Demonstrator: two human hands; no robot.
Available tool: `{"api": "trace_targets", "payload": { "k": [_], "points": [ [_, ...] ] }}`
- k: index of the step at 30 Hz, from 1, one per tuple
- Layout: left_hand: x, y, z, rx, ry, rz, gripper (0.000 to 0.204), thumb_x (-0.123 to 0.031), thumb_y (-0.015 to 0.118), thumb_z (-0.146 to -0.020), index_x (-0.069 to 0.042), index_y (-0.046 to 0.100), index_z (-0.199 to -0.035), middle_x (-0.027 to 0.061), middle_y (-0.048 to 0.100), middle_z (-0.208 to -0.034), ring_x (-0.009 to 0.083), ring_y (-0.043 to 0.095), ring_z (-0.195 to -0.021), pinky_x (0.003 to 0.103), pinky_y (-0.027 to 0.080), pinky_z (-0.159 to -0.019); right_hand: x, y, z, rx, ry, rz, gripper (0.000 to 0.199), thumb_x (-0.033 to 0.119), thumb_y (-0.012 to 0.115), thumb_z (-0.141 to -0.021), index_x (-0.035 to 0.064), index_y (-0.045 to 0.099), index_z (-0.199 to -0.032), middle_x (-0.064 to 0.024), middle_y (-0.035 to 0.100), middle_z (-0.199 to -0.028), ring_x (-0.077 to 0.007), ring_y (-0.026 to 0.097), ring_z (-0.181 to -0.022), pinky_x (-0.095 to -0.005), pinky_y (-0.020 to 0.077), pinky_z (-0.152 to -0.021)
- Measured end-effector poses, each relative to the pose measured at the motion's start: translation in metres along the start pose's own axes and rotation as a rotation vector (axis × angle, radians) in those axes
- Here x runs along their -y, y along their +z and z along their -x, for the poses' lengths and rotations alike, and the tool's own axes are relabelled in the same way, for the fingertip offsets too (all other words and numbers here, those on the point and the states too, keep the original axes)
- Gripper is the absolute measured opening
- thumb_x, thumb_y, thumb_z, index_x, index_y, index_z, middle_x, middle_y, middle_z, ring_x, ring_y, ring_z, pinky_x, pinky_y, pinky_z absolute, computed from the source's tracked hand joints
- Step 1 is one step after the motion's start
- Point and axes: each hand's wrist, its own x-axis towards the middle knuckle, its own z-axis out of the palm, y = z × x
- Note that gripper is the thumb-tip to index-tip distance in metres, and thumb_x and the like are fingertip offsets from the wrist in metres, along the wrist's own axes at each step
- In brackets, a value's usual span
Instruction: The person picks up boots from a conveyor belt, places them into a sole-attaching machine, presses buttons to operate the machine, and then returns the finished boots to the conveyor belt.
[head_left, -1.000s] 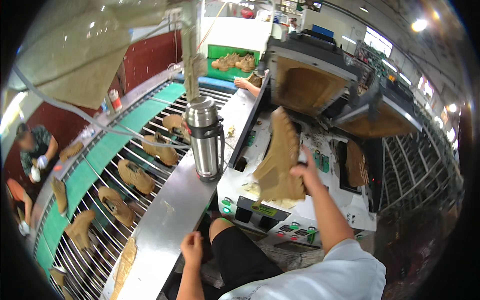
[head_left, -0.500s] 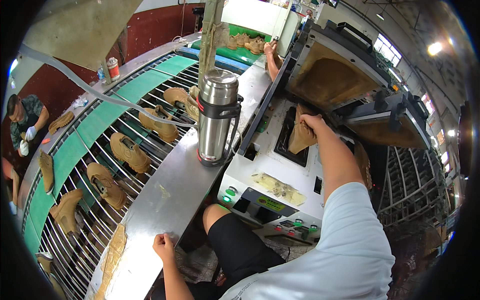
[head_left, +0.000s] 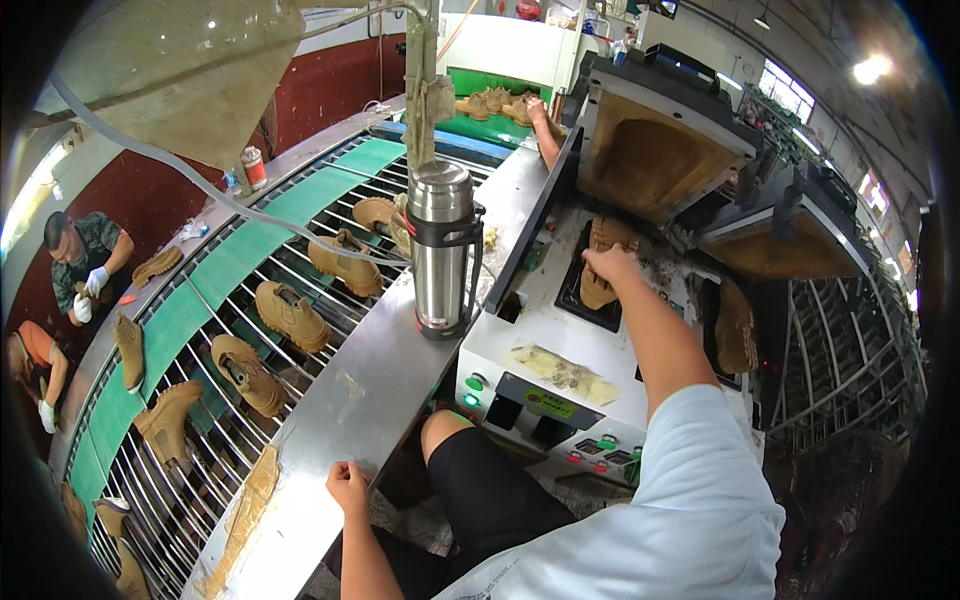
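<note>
Tan shoe sole (head_left: 600, 262): lies in the dark recess of the moulding machine (head_left: 560, 350), directly beneath the fingers of the right hand (head_left: 612, 266). Long axis runs away from the person, toe end beyond the fingertips, heel end back toward the wrist.

Right hand: reaches forward with the arm outstretched and rests on top of the sole, fingers curled down onto it. Whether they pinch it or only press on it cannot be told. This is plainly the nearer hand.

Left hand (head_left: 347, 483): well apart from the sole, low and to the left, fingers folded together on the edge of the steel bench (head_left: 330, 400). It holds nothing.

Open mould lid (head_left: 655, 160): raised above and beyond the right fingers, tan lining facing down.

Steel flask (head_left: 440, 250): upright on the bench, left of the right fingers, between machine and conveyor.

Conveyor rack (head_left: 200, 300): further left, carrying tan boots (head_left: 290, 315) spaced apart.

Control panel (head_left: 545, 415): on the near face of the machine, below the right forearm.
</note>
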Motion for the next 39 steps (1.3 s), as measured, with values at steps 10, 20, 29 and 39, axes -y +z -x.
{"api": "trace_targets", "payload": {
  "k": [10, 20, 29, 39],
  "points": [
    [0.012, -0.001, -0.008, -0.021, 0.028, -0.031, 0.018, -0.007, 0.06, -0.088, 0.001, 0.055, -0.073, 0.0059, 0.058, -0.056, 0.0113, 0.055, -0.047, 0.025, 0.043, -0.045, -0.013, -0.037, -0.001, 0.023, -0.273, -0.008, 0.061, 0.041, 0.071, -0.06, -0.0001, 0.067, -0.106, -0.021, 0.066, -0.108, -0.0354, 0.065, -0.095, -0.0376, 0.0543, -0.082],
    [0.006, -0.001, -0.006, -0.018, 0.003, -0.013, 0.018, -0.007, 0.058, -0.089, 0.002, 0.054, -0.073, 0.008, 0.058, -0.055, 0.0136, 0.056, -0.045, 0.026, 0.044, -0.043, -0.018, -0.023, -0.001, 0.118, -0.296, 0.01, 0.06, 0.042, 0.072, -0.06, 0.0004, 0.069, -0.103, -0.0204, 0.065, -0.11, -0.032, 0.064, -0.102, -0.0404, 0.0523, -0.085],
    [0.076, -0.01, -0.016, -0.131, 0.776, -1.317, 0.011, -0.017, 0.063, -0.079, -0.006, 0.061, -0.082, 0.0093, 0.063, -0.084, 0.0228, 0.061, -0.079, 0.037, 0.049, -0.072, -0.05, 0.008, 0.021, -0.092, -0.258, -0.031, 0.075, 0.048, 0.072, -0.069, 0.0108, 0.053, -0.131, -0.0123, 0.04, -0.144, -0.0322, 0.037, -0.132, -0.0431, 0.0408, -0.103],
    [0.097, -0.06, -0.045, -0.097, 0.745, -1.296, 0.025, -0.027, 0.059, -0.084, -0.008, 0.063, -0.1, 0.0104, 0.063, -0.095, 0.024, 0.06, -0.091, 0.039, 0.047, -0.08, -0.111, 0.06, 0.074, -0.207, -0.46, -0.486, 0.072, 0.035, 0.071, -0.08, 0.0182, 0.038, -0.142, -0.0136, 0.027, -0.15, -0.0336, 0.024, -0.139, -0.0446, 0.039, -0.106]
  ]
}}
